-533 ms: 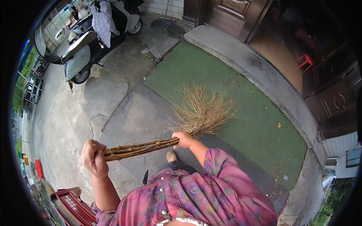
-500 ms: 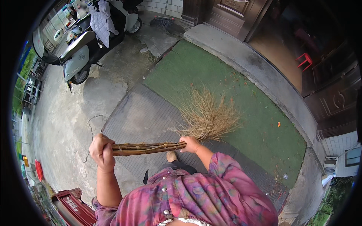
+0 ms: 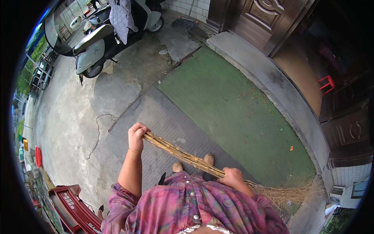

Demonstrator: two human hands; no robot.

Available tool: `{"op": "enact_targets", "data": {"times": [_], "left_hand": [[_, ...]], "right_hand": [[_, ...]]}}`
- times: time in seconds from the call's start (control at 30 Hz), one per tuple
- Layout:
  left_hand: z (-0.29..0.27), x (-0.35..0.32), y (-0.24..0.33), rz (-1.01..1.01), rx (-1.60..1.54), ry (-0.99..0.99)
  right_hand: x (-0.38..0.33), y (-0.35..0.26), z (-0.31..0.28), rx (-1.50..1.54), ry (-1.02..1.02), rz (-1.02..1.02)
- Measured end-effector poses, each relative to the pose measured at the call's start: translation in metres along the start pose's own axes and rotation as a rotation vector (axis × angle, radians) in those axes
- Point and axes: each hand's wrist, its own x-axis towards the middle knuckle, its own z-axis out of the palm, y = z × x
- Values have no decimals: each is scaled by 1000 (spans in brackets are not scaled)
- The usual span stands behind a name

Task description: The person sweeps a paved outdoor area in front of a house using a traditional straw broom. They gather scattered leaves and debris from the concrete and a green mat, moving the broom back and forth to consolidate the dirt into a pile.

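Observation:
A twig broom (image 3: 183,155) with a handle of bundled canes slants across in front of my body. My left hand (image 3: 138,134) is wrapped round the handle's upper end. Lower down the canes, my right hand (image 3: 230,177) grips near where the twigs begin. The broom's brush (image 3: 286,195) spreads at the lower right, over the near end of the green mat and its edge, blurred at the tips; my right forearm and sleeve cover part of its base. Small scraps and leaves (image 3: 249,105) lie scattered on the green mat (image 3: 218,89).
A grey ribbed mat (image 3: 156,117) lies underfoot. A scooter (image 3: 97,50) stands at the far left and a red vehicle (image 3: 72,206) at the near left. Along the right runs a concrete step (image 3: 269,82) below an open doorway with a red stool (image 3: 326,84). A mop (image 3: 185,23) leans far back.
The brush has swung from the middle of the green mat to the lower right, close to my body. My left hand has moved right and up; my right hand has moved right and down.

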Motion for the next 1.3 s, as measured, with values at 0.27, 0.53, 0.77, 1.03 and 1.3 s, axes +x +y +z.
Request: {"op": "enact_targets", "data": {"times": [0.27,0.53,0.77,1.03,1.3], "left_hand": [[-140,-125,232,785,149,323],[43,-124,217,1000,787,321],[174,0,134,843,577,2],[333,-5,-55,173,439,-601],[300,42,-24,-90,109,-393]], "right_hand": [[74,-139,-110,130,350,-955],[236,-126,-99,307,190,-905],[182,88,-5,436,180,-354],[7,298,35,267,-51,420],[-16,249,-63,57,54,273]]}}
